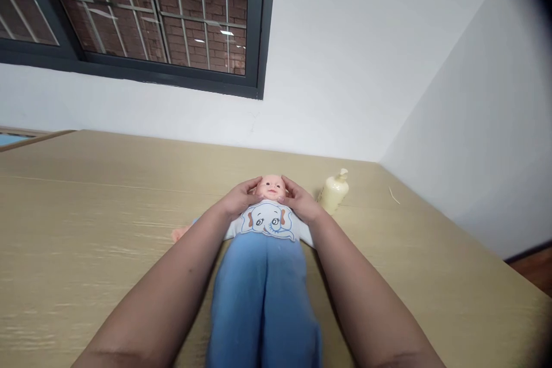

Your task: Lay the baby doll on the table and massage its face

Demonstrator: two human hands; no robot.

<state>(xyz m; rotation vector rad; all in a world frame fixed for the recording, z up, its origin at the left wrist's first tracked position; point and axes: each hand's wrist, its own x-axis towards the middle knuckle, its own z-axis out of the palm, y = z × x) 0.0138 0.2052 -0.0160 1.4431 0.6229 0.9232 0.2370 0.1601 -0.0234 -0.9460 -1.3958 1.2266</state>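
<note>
A baby doll (272,187) lies on its back on a wooden table, face up, its head toward the wall. It wears a white top (269,222) with an elephant print and blue trousers (241,293). My left hand (242,196) cups one side of the doll's head, thumb near its chin. On the other side, my right hand (301,201) holds the head in the same way. Both palms and the sides of the head are hidden. One doll hand (179,234) shows beyond my left forearm.
Just right of my right hand stands a pale yellow pump bottle (333,194). Farther right a thin pale strip (394,195) lies on the tabletop (107,201). White walls (345,69) border the table behind and at right, with a barred window (172,11) above.
</note>
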